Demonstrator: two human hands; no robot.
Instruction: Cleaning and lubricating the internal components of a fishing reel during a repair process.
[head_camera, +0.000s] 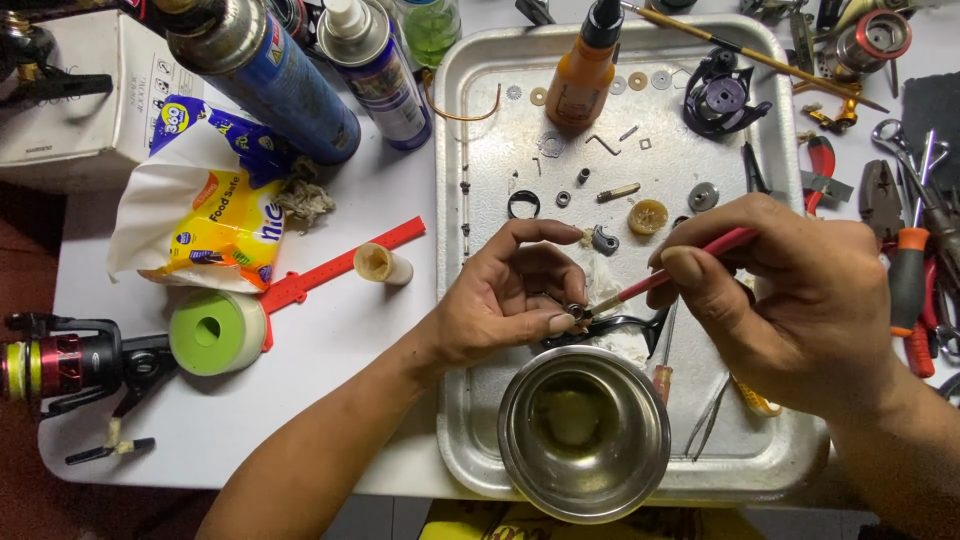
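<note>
My left hand (505, 295) pinches a small dark metal part (577, 311) between thumb and forefinger, above a metal tray (480, 130). In my right hand (800, 300) is a thin red-handled brush (690, 262), whose tip touches that small part. A black curved piece (615, 325) lies on white paper just under the fingers. A steel bowl (583, 433) with yellowish liquid sits at the tray's near edge, below both hands.
The tray also holds an orange bottle (583, 72), washers, screws, a black reel frame (722, 98) and a yellow gear (648, 216). Spray cans (270, 70) and a snack bag (215, 215) lie at the left, with a green tape roll (215, 332) and fishing reel (70, 362). Pliers and tools (905, 250) crowd the right.
</note>
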